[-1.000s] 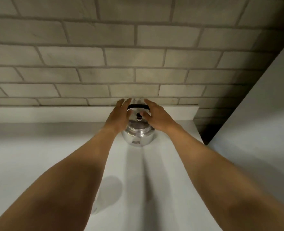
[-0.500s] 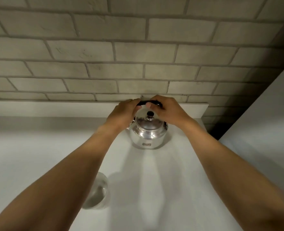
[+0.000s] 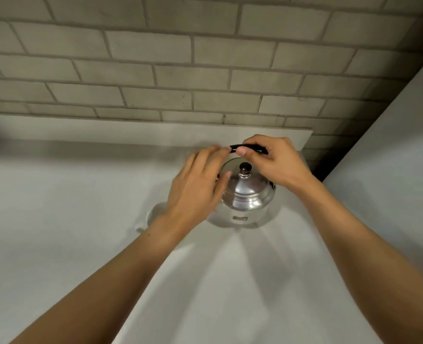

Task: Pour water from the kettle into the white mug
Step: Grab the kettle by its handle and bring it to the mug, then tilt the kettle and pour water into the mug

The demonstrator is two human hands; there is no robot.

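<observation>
A shiny metal kettle [image 3: 247,194] with a knobbed lid stands on the white counter [image 3: 56,244] near the back wall. My right hand [image 3: 275,162] is closed around its black handle [image 3: 249,146] from above. My left hand [image 3: 195,187] is blurred, fingers spread, against the kettle's left side, with its fingertips near the handle's left end. The white mug [image 3: 152,216] sits just left of the kettle. It is mostly hidden behind my left wrist, and only part of its rim and handle show.
A grey brick wall [image 3: 205,70] rises behind a low white ledge [image 3: 106,132] at the counter's back. A tall white panel [image 3: 391,157] closes off the right side, with a dark gap [image 3: 317,170] in the corner behind the kettle.
My right hand has closed on the kettle's handle. My left hand has slid down off the handle to the kettle's left side. The view has moved closer, and the mug now shows beside the kettle.
</observation>
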